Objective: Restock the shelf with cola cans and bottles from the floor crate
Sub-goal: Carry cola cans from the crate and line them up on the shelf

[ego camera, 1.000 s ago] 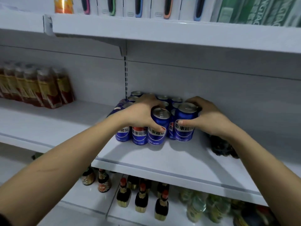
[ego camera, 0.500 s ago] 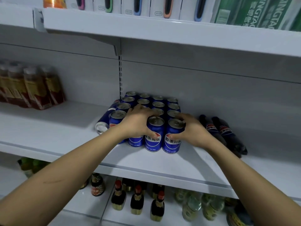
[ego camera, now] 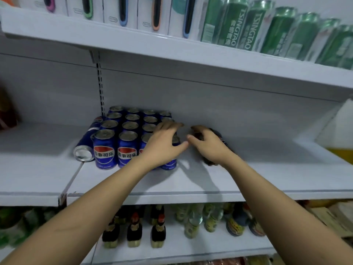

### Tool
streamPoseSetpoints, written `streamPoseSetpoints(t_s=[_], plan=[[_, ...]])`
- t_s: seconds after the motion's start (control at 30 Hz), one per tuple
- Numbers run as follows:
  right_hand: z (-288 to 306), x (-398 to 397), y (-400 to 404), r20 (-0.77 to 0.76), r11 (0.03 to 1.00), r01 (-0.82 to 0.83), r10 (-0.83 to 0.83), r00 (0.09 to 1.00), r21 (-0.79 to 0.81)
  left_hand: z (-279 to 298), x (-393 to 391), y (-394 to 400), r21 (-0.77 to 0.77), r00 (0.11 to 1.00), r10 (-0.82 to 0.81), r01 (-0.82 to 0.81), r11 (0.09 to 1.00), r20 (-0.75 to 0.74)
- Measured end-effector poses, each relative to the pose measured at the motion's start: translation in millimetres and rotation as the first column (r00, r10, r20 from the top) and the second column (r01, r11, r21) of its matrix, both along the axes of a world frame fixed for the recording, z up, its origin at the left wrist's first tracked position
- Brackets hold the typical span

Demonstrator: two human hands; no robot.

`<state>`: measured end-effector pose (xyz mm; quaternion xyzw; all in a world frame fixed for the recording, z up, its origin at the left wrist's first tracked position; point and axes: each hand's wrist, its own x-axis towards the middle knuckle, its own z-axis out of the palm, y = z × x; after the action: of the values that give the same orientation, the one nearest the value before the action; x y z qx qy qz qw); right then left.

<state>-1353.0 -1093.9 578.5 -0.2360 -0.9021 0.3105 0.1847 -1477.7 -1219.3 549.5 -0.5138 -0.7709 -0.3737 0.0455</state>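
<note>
Both hands have left the front cans: spread left hand (ego camera: 164,144) over blue aluminium cola cans (ego camera: 116,142), right hand (ego camera: 208,144) curling onto dark plastic bottles (ego camera: 219,136), which may roll.

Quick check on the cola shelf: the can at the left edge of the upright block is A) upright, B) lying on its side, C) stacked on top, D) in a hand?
B: the tipped can lies on its side beside the upright cans, its silver end facing forward.

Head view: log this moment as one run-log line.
left hand: open over upright cola cans | right hand: reaching at lying cola bottles, grip unclear | one can on its side | shelf
</note>
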Motion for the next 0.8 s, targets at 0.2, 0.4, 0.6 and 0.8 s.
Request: streamPoseSetpoints(t_s=[0.2,0.4,0.6,0.8], plan=[[-1,104,27,-0.183,0.951,0.131,-0.187,0.965,-0.281,-5,105,73,0.043,0.890,-0.150,0.146,0.988,0.430],[-33,254,78,-0.196,0.819,0.313,-0.449,0.872,-0.481,-24,270,154,0.104,0.619,-0.295,0.325,0.940,0.728],[-57,417,130,-0.175,0.690,0.469,-0.645,0.744,-0.551,-31,430,224,0.114,0.447,-0.343,0.464,0.878,0.826],[-87,555,171,-0.120,0.517,0.576,-0.801,0.587,-0.634,-49,562,280,0.076,0.414,-0.382,0.590,0.803,0.826]])
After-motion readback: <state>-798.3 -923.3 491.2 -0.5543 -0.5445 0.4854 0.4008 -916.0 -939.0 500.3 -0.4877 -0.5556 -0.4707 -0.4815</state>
